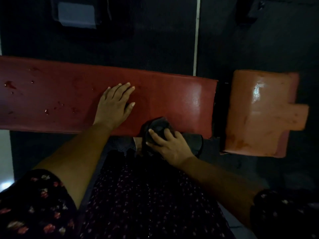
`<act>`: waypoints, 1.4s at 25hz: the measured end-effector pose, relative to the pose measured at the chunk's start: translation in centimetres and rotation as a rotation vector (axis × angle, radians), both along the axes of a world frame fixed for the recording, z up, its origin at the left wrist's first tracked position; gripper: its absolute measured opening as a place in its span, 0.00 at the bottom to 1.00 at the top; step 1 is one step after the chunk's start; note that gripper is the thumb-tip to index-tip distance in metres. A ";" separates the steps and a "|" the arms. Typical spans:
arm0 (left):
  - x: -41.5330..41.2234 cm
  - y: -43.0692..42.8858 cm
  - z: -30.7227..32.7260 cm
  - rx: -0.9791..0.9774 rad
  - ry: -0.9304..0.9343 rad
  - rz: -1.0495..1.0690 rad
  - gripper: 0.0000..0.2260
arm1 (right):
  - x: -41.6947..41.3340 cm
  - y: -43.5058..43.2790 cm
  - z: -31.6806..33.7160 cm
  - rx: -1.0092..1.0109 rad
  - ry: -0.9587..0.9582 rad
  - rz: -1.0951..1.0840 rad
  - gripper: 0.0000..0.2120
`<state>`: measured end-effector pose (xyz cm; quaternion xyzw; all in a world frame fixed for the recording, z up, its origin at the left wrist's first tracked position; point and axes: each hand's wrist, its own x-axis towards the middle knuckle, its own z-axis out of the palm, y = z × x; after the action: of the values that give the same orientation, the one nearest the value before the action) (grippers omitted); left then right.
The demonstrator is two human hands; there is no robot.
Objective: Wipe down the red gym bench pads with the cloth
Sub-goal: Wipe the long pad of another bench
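Gripping a wadded dark cloth (158,129) in curled right hand (170,145) at the near edge of the long red pad (172,94); bracing with flat, spread left hand (114,104). Soft, limp, light; probably best held bunched.

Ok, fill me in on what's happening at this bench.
A person is wiping down a red gym bench. The left hand lies flat, fingers spread, on the long red pad. The right hand grips a bunched dark cloth at that pad's near edge. Wet drops dot the pad's left end, which looks unwiped. The smaller red pad on the right shows a glossy sheen.
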<state>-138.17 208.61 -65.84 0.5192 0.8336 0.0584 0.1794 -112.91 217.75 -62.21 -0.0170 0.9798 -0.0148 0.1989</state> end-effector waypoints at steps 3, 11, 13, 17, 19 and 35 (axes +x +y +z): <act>0.9 0.2 0.2 -0.026 -0.013 0.060 0.26 | -3.8 4.4 0.7 0.060 0.028 0.102 0.25; 3.0 -1.3 0.0 0.021 0.013 0.210 0.24 | -14.9 13.8 1.6 0.038 -0.110 -0.426 0.28; 3.0 -2.1 -0.3 0.004 0.021 0.168 0.25 | -14.9 12.5 1.4 0.031 -0.112 -0.466 0.28; 3.9 -3.2 -0.1 0.053 0.048 0.299 0.22 | -10.1 7.1 1.6 0.045 -0.067 -0.201 0.29; 5.4 -3.9 0.2 0.080 0.005 0.517 0.21 | -6.6 3.5 1.5 -0.009 -0.117 -0.048 0.28; 7.5 -8.9 -0.3 0.026 -0.028 0.665 0.26 | -17.5 9.4 1.7 0.219 -0.104 -0.266 0.26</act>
<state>-130.70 199.67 -66.18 0.2203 0.9540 0.1315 0.1551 -130.38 227.18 -60.51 0.1355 0.9575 0.0648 0.2463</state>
